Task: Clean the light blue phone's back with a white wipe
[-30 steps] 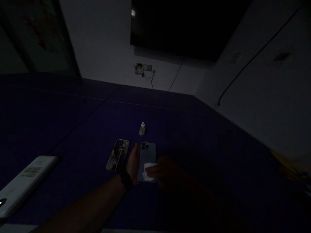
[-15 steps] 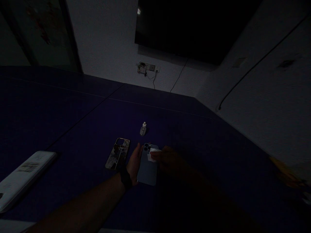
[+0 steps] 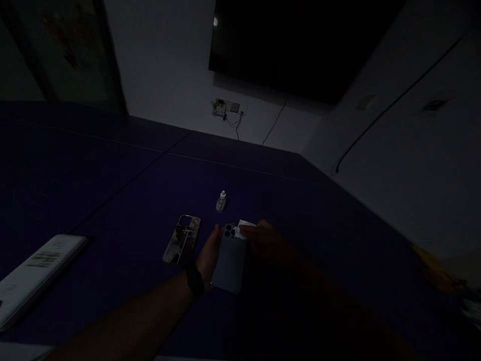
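In the dim head view, my left hand (image 3: 208, 255) grips a blue-grey smartphone (image 3: 228, 265) along its left edge, back side up with the camera lenses at the far end. My right hand (image 3: 261, 238) pinches a white wipe (image 3: 245, 225) and presses it on the phone's back, just right of the lenses. A patterned phone case (image 3: 183, 239) lies on the dark blue table left of my left hand. Beyond the phone stands a small clear dropper bottle (image 3: 221, 202) with a white cap. Much of my right hand is lost in shadow.
A long white box (image 3: 41, 273) lies on the table (image 3: 124, 215) at the left. Against the far wall hangs a large dark screen (image 3: 293, 45), with a socket strip (image 3: 228, 107) and cables below it. A yellowish thing (image 3: 436, 265) shows dimly at the right edge.
My right hand has slid the wipe a little up and to the right, towards the phone's far right corner. The phone is still in my left hand, tilted slightly differently.
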A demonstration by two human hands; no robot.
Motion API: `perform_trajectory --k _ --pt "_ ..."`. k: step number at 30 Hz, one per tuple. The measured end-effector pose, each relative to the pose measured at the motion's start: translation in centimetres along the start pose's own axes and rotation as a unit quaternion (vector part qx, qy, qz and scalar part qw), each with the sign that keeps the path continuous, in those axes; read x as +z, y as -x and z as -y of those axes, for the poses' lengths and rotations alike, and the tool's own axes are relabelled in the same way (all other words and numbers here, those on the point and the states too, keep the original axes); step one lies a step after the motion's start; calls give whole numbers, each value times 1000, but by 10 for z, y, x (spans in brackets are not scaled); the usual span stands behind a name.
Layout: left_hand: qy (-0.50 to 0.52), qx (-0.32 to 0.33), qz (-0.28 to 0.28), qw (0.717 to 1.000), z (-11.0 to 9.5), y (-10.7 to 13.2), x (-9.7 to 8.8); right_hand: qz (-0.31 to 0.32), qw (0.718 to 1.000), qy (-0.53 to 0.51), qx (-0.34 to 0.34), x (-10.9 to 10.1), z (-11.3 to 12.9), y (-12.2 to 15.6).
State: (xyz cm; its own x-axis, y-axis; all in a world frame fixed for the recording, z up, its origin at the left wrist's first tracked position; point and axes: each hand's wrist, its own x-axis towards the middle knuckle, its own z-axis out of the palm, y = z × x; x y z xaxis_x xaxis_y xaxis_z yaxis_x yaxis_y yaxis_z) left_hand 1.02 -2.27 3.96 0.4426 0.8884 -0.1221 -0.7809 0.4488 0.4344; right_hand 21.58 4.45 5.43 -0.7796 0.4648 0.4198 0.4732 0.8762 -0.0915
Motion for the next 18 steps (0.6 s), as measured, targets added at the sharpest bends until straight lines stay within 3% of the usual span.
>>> perform_trajectory --k 2,6,9,12,15,18 --pt "2 5 -11 1000 -1 1 1 9 1000 -7 -25 2 7 4" --pt "8 18 -33 999 -3 1 -1 34 991 -50 -119 9 42 27" --pt "8 17 -29 999 -2 1 -2 48 989 -57 -124 9 60 40" --pt "4 -4 -30 1000 0 1 -4 37 995 -23 -95 5 51 38" --pt "5 -24 -11 1000 1 1 -4 0 1000 14 -10 0 25 25" --pt "6 -41 9 999 0 3 -3 6 1000 25 13 -4 7 14"
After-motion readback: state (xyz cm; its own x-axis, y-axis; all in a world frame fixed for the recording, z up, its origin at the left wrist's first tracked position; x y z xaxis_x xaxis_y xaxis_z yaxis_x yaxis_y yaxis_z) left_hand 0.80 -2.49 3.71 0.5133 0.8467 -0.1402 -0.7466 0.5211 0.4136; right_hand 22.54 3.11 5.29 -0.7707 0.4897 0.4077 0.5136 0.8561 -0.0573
